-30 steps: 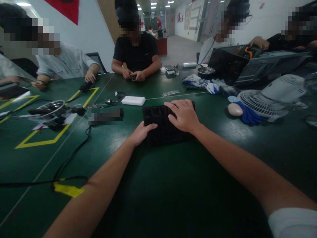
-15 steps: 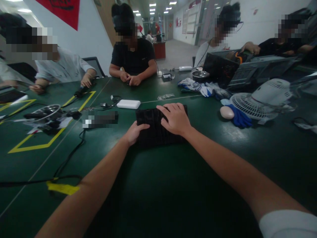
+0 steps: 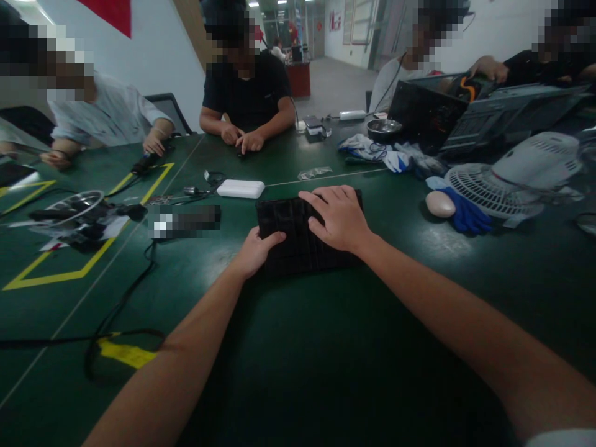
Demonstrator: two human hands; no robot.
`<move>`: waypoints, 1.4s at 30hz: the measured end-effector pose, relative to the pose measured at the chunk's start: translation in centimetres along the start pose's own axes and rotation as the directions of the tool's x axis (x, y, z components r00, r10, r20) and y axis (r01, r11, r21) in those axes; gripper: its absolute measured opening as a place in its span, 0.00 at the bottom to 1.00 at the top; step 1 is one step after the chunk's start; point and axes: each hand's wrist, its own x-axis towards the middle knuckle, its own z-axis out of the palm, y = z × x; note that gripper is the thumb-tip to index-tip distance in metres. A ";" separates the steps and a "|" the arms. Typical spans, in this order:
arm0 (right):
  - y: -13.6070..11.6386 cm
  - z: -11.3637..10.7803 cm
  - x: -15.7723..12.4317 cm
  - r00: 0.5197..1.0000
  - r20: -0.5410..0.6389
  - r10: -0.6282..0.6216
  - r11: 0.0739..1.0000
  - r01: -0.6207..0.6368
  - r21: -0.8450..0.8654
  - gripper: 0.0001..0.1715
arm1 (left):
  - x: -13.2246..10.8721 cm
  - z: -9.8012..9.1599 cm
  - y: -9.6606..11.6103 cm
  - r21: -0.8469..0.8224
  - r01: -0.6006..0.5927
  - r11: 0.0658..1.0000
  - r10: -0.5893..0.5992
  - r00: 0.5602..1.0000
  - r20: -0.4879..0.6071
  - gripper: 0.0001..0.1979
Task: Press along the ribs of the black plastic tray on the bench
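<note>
A flat black rectangular case point(image 3: 293, 248), its surface marked with seams or ridges, lies in front of me on the green table; its exact kind I cannot make out. My left hand point(image 3: 257, 251) grips its left edge, thumb on top and the other fingers hidden beneath or behind the side. Across its upper right part rests my right hand point(image 3: 339, 217), palm down with the fingers spread and stretched toward the far edge. A white power bank-like block point(image 3: 241, 189) lies just beyond the case to the left.
On the right are a grey fan point(image 3: 488, 186), blue gloves point(image 3: 468, 211) and a pale oval object point(image 3: 440, 203). A metal bowl point(image 3: 384, 129) and an opened computer case point(image 3: 503, 118) stand farther back. Left, a basket of tools point(image 3: 69, 214) sits near cables point(image 3: 125, 295). Several people sit around the table point(image 3: 298, 360).
My view has tilted down slightly, so the surroundings shift in the picture. Both hands keep their places on the black case. The person opposite has moved their fingers a little.
</note>
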 end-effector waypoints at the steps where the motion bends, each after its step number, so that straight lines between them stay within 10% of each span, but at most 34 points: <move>1: 0.1 -0.2 0.0 1.000 0.020 -0.007 1.000 0.007 0.004 0.30 | 0.0 0.0 0.0 0.005 -0.001 1.000 0.001 1.000 -0.005 0.22; 42: 0.6 0.2 -0.6 0.999 0.000 -0.041 0.997 0.041 -0.065 0.32 | 0.0 0.7 0.2 0.042 -0.035 0.999 0.035 0.999 0.001 0.20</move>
